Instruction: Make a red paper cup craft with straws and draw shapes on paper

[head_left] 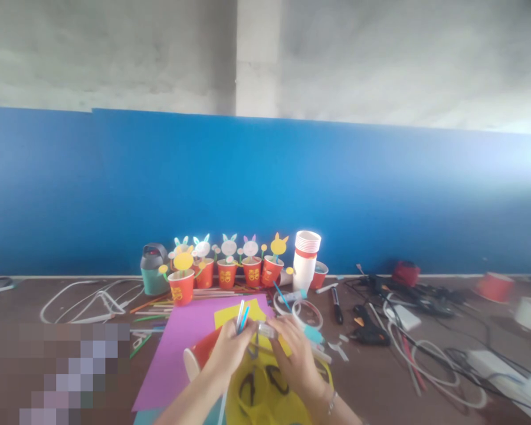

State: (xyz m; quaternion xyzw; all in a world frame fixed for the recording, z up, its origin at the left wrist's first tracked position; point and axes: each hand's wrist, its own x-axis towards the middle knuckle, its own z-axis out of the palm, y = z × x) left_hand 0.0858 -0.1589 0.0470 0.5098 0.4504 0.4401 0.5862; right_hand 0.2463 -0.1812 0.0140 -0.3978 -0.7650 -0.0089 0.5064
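My left hand (233,343) is closed around a blue pen-like stick (245,317) and a pale stick (239,313) that point upward. In my right hand (295,349), the fingers pinch a short clear, whitish cylinder (266,330), whose kind I cannot make out. The two hands are close together. Beside my left wrist a red paper cup (192,361) lies tipped on its side. Below the hands are scissors, their looped handles (278,379) over yellow material. Purple paper (168,360) and a yellow sheet (223,317) lie under and behind the left hand.
Several red cups with paper animal figures (227,274) line the back, beside a tall stack of white cups (304,265) and a teal container (154,277). A black glue gun (369,330), a marker (337,306) and tangled cables (442,378) lie at right. Blue partition (265,195) behind.
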